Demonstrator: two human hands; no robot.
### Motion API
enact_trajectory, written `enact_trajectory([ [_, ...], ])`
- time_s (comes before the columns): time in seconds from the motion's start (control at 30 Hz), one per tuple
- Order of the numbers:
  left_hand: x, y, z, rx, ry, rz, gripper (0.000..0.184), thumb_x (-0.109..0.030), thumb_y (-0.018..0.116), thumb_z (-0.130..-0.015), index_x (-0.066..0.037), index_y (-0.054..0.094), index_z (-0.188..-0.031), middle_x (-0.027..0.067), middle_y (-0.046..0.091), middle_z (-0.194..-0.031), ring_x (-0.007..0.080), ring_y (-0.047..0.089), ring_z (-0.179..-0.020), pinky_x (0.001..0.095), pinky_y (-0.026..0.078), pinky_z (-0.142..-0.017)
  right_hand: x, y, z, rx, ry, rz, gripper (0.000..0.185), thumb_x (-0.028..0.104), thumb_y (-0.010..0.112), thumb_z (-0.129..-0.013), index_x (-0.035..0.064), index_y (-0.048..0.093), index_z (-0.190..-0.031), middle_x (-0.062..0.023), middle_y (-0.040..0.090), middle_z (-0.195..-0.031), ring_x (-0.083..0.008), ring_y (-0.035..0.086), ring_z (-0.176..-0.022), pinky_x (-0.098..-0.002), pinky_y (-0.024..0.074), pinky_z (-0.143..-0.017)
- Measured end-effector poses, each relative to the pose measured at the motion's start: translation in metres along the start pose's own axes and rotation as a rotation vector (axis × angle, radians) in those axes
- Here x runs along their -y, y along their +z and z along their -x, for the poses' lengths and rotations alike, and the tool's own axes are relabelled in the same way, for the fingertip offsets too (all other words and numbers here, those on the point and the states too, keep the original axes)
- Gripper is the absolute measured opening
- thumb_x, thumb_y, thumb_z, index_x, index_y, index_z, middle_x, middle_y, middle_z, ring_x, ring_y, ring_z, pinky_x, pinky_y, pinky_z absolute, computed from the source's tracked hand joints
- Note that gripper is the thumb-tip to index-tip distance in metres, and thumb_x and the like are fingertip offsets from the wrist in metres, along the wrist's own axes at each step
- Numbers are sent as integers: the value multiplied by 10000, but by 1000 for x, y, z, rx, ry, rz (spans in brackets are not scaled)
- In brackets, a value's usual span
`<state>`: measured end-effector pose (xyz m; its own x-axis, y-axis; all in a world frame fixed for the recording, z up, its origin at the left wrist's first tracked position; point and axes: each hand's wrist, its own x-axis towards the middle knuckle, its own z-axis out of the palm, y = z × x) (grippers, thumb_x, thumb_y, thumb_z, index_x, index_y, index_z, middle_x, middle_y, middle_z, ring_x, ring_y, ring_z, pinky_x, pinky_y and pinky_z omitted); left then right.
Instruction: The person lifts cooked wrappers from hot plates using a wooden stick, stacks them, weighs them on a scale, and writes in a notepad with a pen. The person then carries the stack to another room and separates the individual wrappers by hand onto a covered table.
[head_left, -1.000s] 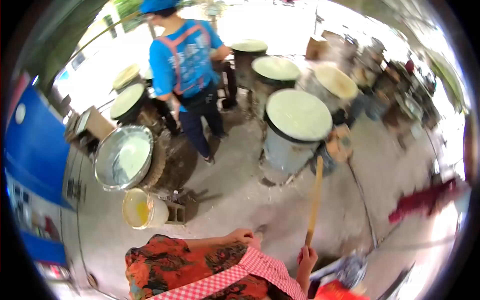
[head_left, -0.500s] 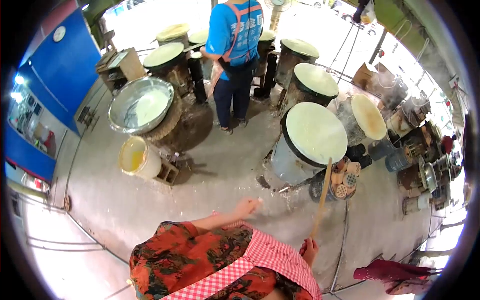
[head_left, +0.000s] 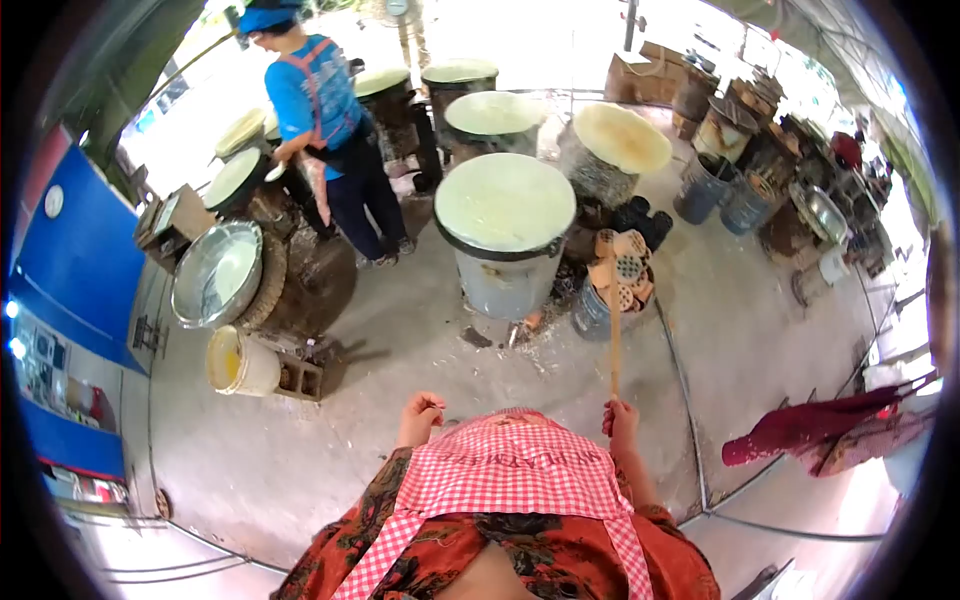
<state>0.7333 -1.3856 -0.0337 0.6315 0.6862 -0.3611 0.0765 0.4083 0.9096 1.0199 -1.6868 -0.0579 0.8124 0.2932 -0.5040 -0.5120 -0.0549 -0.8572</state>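
Observation:
Near the bottom right, my right hand is closed round the lower end of a long flat wooden stick, which points away from me. Its far end overlaps a bucket of perforated clay pieces. My left hand is held in front of the checked apron with its fingers curled; whatever they hold, if anything, is too small to make out. Ahead stands a drum stove with a round griddle covered by a pale sheet, touched by neither hand.
A co-worker in blue stands among more griddles at the back left. At left are a large metal basin and a white bucket with yellow liquid. A browned round sheet lies tilted behind the bucket; dark red cloth hangs at right.
The view has swung round. My left hand has moved in to the apron's left edge. The stick still sits in my right hand and stands more upright. The co-worker has turned to the left.

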Motion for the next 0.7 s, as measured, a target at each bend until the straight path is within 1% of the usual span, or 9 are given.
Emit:
enact_trajectory([
  [0.1, 8, 24, 12, -16, -6, 10, 147, 44, 514, -804, -38, 579, -909, 38, 612, -805, 110, 560, -640, 237, 465, -582, 7, -35, -21, -68, 22, -31, 264, 259, 585, -879, 25, 563, -759, -5, 459, -525, -95, 380, -353, -249, 291, -332],
  [0.17, 16, 34, 18, -22, -11, -8, 144, 36, 517, -813, -38, 581, -919, 45, 621, -815, 111, 565, -638, 239, 468, -579, 12, -47, -37, -37, -13, -44, 282, 283, 594, -877, 27, 556, -763, -1, 445, -522, -93, 377, -362, -253, 291, -337],
  [0.23, 24, 37, 21, -18, -33, -43, 146, 30, 514, -820, -39, 580, -930, 51, 625, -821, 113, 567, -630, 243, 469, -569, 20, -47, -47, -27, -65, -30, 293, 294, 597, -877, 29, 553, -762, -1, 445, -522, -92, 381, -367, -249, 292, -340],
  [0.27, 29, 36, 20, -14, -57, 6, 139, 25, 514, -827, -40, 572, -934, 54, 627, -819, 114, 567, -619, 242, 470, -557, 21, -46, -51, -11, -61, -47, 293, 296, 595, -880, 31, 552, -760, -1, 445, -522, -92, 382, -368, -249, 294, -341],
  [0.33, 28, 37, 15, -32, -127, -37, 133, 21, 516, -829, -44, 567, -933, 56, 627, -820, 115, 567, -618, 243, 470, -551, 28, -36, -65, 26, -70, -77, 295, 298, 590, -884, 35, 550, -755, -1, 447, -523, -93, 384, -370, -248, 297, -343],
  [0.47, 20, 47, -12, -32, -175, -53, 118, -3, 530, -826, -61, 563, -924, 58, 624, -823, 115, 566, -629, 241, 466, -546, 42, -26, -80, 86, -79, -54, 286, 262, 563, -901, 41, 553, -719, 0, 447, -511, -96, 391, -367, -248, 299, -338],
  [0.57, 20, 60, -44, -24, -204, -14, 110, -15, 528, -826, -62, 563, -919, 56, 619, -814, 112, 558, -628, 244, 462, -541, 47, -36, -85, 23, -56, 50, 280, 253, 564, -896, 29, 572, -729, -5, 455, -505, -96, 398, -359, -248, 295, -328],
  [0.67, 41, 76, -70, -6, -213, 107, 107, -21, 521, -828, -58, 565, -919, 57, 617, -809, 113, 551, -621, 249, 460, -534, 57, -54, -76, 10, 4, 157, 261, 269, 600, -878, 25, 603, -785, -12, 473, -524, -94, 423, -379, -237, 310, -335],
  [0.7, 47, 81, -81, 2, -210, 152, 108, -23, 519, -829, -57, 566, -920, 58, 617, -809, 114, 548, -618, 251, 459, -532, 48, -67, -85, 1, 21, 228, 263, 273, 599, -887, 19, 616, -818, -18, 488, -540, -93, 430, -378, -238, 312, -333],
])
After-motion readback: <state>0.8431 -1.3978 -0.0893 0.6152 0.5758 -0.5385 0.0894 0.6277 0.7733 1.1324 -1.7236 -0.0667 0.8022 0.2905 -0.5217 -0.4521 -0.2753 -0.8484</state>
